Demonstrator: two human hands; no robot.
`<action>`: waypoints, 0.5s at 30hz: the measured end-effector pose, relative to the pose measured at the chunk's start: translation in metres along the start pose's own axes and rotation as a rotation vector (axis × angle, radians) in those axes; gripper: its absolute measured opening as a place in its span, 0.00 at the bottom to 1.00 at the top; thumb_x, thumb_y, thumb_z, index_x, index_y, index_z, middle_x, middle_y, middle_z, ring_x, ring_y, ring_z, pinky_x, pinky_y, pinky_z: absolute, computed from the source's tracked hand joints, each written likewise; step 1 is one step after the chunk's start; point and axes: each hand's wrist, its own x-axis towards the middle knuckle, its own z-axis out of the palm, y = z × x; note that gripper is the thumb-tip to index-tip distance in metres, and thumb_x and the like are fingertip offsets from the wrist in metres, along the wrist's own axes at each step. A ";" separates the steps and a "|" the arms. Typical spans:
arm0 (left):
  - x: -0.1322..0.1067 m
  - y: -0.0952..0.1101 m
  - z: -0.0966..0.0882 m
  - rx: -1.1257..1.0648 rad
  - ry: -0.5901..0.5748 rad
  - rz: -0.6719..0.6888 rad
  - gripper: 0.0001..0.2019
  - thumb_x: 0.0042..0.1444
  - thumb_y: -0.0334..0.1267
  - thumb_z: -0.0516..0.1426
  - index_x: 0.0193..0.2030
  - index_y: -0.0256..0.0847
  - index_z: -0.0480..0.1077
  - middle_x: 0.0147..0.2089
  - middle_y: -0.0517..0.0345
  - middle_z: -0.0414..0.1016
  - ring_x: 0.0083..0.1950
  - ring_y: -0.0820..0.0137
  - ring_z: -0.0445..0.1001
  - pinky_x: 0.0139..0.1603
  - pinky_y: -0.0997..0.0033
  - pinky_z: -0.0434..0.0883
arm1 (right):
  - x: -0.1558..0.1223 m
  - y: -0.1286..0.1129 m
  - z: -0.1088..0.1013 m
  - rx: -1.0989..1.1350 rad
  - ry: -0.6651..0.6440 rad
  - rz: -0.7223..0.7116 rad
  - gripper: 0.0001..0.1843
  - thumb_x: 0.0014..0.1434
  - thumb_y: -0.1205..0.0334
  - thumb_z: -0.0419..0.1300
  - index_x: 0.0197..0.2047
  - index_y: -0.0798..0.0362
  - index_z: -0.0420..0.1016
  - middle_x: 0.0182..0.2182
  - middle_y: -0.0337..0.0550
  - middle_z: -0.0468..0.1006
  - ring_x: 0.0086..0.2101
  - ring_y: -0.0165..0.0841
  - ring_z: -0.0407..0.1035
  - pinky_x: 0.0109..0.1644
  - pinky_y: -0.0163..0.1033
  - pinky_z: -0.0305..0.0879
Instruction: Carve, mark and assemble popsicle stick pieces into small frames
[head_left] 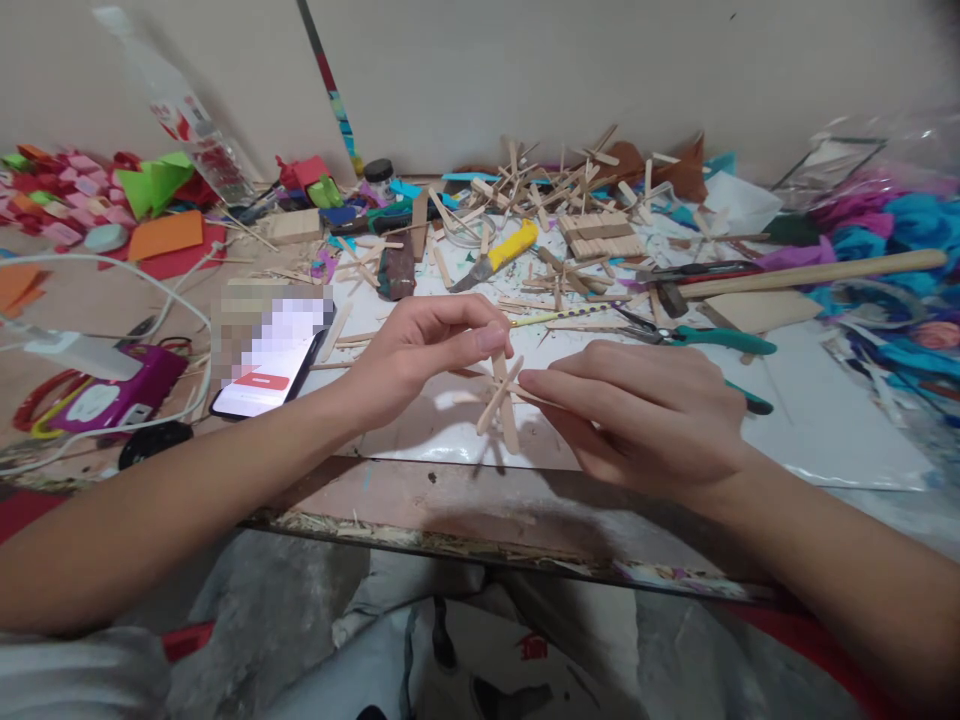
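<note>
My left hand (424, 350) pinches the top of a small cross of wooden craft sticks (501, 400) between thumb and fingers, just above the table's near edge. My right hand (637, 415) meets it from the right, fingers pressed together on a stick that joins the cross. Both hands hover over a white sheet (810, 410) on the table. Beyond them lie a heap of loose wooden sticks (570, 190) and a small panel of glued sticks (604, 235).
A phone (262, 375) lies left of my left hand, beside a purple device (120, 395) with white cables. A yellow utility knife (499, 255), green-handled pliers (701, 338) and a long wooden handle (810, 273) lie behind. Coloured paper pieces (90, 200) crowd the back left.
</note>
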 end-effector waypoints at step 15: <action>-0.004 0.004 0.008 0.013 0.060 -0.103 0.08 0.59 0.40 0.71 0.33 0.39 0.83 0.30 0.60 0.79 0.31 0.77 0.71 0.34 0.78 0.69 | 0.002 0.005 0.002 0.375 -0.114 0.076 0.11 0.69 0.72 0.60 0.50 0.51 0.80 0.31 0.41 0.82 0.27 0.28 0.72 0.30 0.34 0.62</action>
